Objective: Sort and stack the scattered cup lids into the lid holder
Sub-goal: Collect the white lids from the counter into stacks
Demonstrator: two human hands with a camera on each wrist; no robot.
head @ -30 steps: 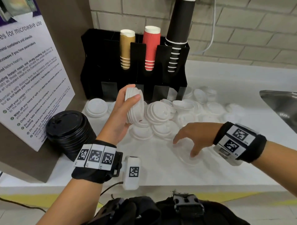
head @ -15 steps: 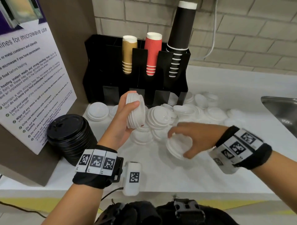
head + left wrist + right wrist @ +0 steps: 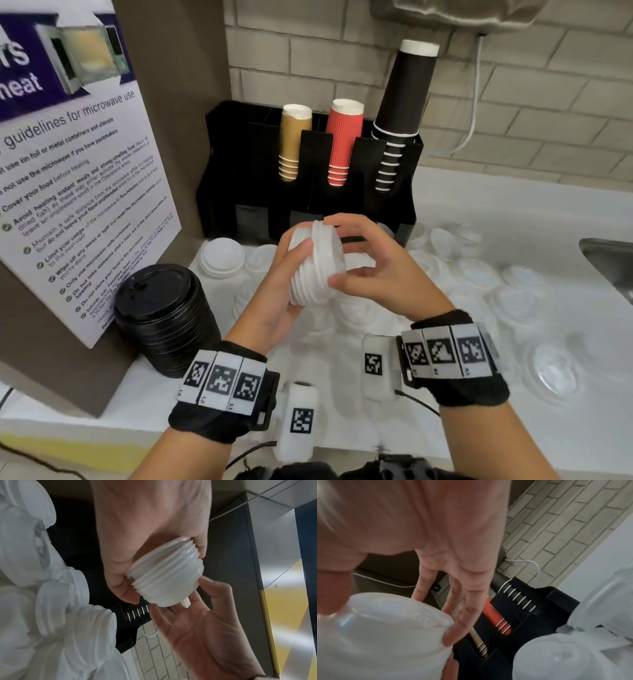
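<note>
- Head view: the left hand [image 3: 279, 291] curls round a ribbed stack [image 3: 310, 270] of nested white plastic lids, held on its side above the counter [image 3: 342, 421].
- The right hand [image 3: 373, 270] pinches the end lid [image 3: 327, 250] against the stack, thumb below, fingers loosely curved over the top rim.
- Left wrist view: the stack [image 3: 164, 573] shows thin stepped rims, smooth and slightly translucent.
- More white domed lids [image 3: 479, 274] lie scattered on the white counter; a column of matte black lids [image 3: 164, 315] stands at left.
- The black holder [image 3: 308, 192] behind keeps gold, red ribbed and black cups upside down.
- The sign [image 3: 78, 192] reads "guidelines for microwave use".
</note>
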